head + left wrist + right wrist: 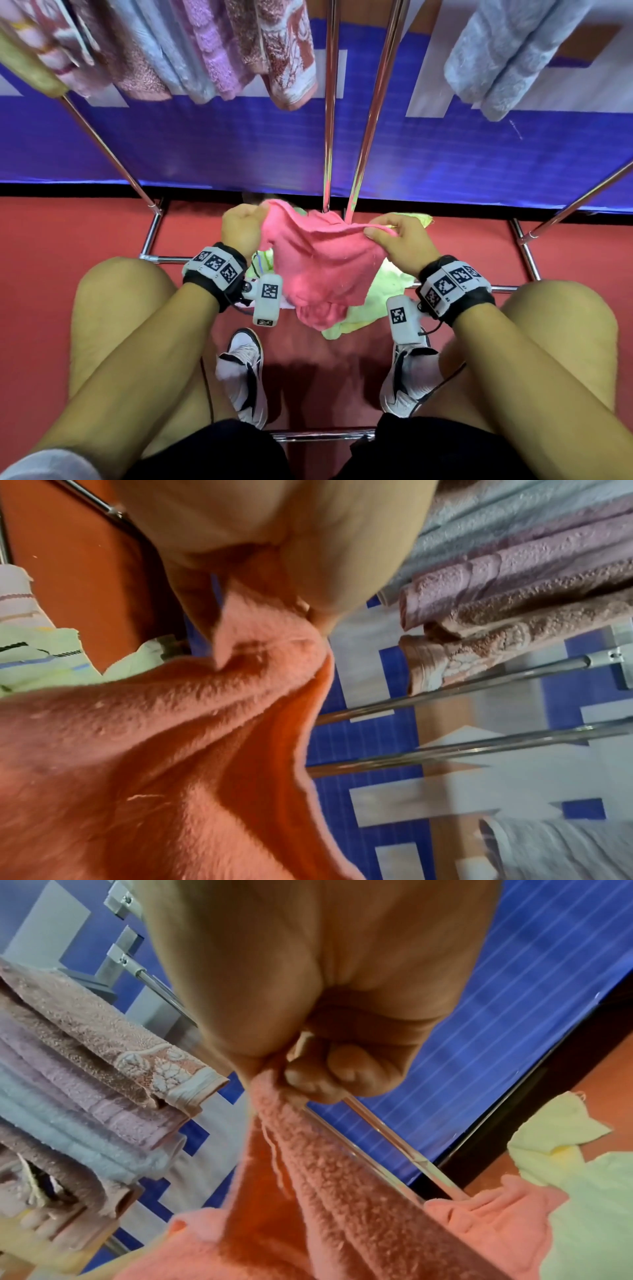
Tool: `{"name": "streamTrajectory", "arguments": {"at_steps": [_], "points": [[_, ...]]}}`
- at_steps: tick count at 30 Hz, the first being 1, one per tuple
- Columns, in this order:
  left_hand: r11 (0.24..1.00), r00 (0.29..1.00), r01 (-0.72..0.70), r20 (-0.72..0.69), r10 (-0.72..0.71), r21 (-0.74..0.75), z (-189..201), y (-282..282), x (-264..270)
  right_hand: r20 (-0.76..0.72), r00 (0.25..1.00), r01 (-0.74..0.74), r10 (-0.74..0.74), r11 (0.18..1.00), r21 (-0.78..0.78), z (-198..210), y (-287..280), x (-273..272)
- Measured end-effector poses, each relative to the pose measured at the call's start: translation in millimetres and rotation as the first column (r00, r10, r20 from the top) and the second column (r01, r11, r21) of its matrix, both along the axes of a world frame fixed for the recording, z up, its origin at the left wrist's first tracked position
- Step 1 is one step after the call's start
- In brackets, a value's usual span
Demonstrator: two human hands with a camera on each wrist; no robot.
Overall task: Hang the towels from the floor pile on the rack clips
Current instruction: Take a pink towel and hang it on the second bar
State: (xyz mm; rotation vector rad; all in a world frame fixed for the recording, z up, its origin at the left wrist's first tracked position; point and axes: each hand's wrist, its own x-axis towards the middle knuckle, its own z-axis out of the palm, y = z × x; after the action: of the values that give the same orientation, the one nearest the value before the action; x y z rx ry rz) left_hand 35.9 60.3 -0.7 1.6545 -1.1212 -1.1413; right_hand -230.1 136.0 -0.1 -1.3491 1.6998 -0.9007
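A pink towel point(318, 260) hangs stretched between my two hands, low over the red floor. My left hand point(239, 226) grips its left top corner in a fist. At the right top corner my right hand point(394, 236) pinches the edge between thumb and fingers. The wrist views show the same pink towel point(154, 737) point(308, 1191) bunched at the fingertips. Under it a pale green towel point(363, 308) lies on the floor as the pile. Several towels point(191, 58) hang from the rack overhead on the left, and a light blue towel point(510, 58) hangs on the right.
Chrome rack poles point(363, 137) rise just behind the pink towel, and base bars point(154, 233) frame the floor around it. A blue and white banner point(239, 144) stands behind the rack. My bare knees and white shoes point(246, 370) flank the pile.
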Motion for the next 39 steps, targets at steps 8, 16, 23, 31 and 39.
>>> {"name": "streamTrajectory", "arguments": {"at_steps": [8,16,23,31,39], "points": [[0.988,0.925,0.153,-0.354,-0.137,0.015,7,22,-47,0.270,0.962,-0.039,0.035,0.999,0.010,20,-7,40],[0.955,0.843,0.295,-0.482,-0.238,0.045,21,39,-78,0.371,0.924,-0.121,0.095,0.992,0.046,19,-8,57],[0.961,0.882,0.275,-0.395,-0.256,-0.008,27,39,-74,0.381,0.918,-0.114,0.111,0.993,-0.015,18,-4,40],[0.940,0.887,0.340,-0.322,-0.332,-0.032,23,50,-77,0.248,0.952,-0.187,0.181,0.982,0.003,18,0,35],[0.921,0.890,0.380,-0.236,-0.390,-0.087,18,54,-73,0.143,0.975,-0.170,0.173,0.985,-0.033,17,0,36]]}}
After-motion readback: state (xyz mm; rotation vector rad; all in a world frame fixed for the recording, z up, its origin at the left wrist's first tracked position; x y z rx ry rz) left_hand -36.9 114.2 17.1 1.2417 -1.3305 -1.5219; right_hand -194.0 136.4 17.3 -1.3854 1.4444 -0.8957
